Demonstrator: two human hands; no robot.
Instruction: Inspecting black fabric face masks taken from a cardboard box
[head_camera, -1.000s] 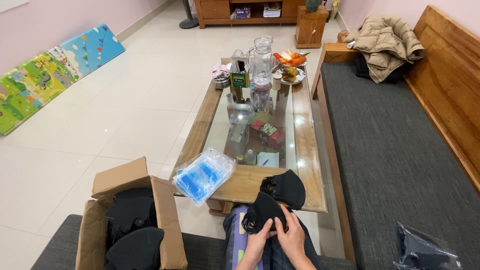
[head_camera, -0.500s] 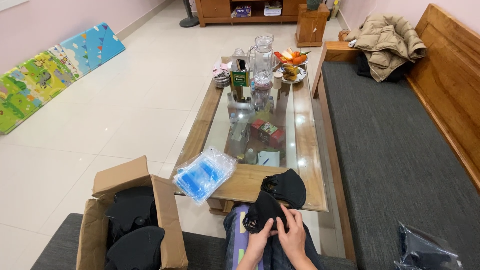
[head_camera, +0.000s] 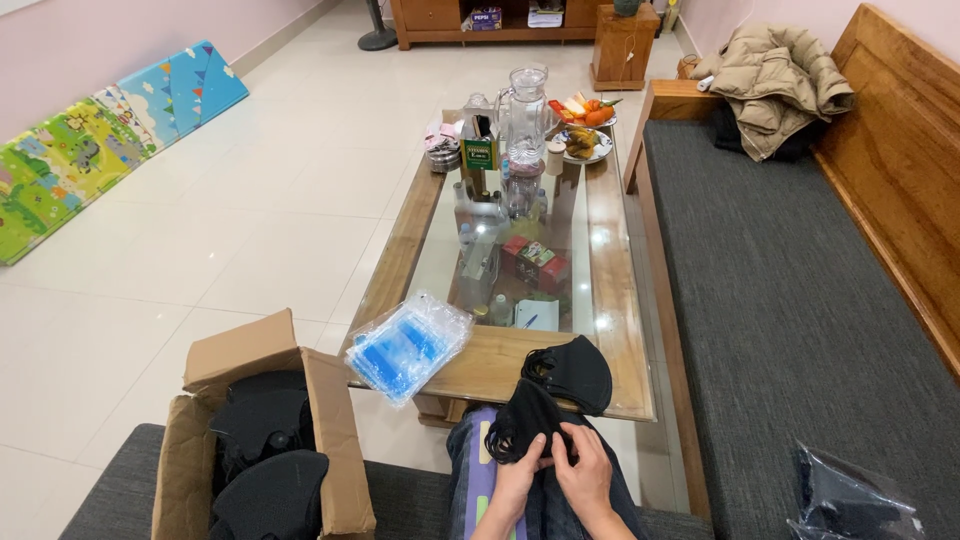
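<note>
Hands at work on a black face mask.
We held the black mask over our lap, left hand and right hand both clamped on it; another mask lay on the worktop.

You're working in even, fairly bright indoor light with soft shadows. Straight ahead of your hands, the glass top of the table throws pale glare patches. The black mask in your fingers reads as a dark mass, its folds hard to make out. Far from your hands the wide lens bends the edges; focus stays sharp throughout
</note>
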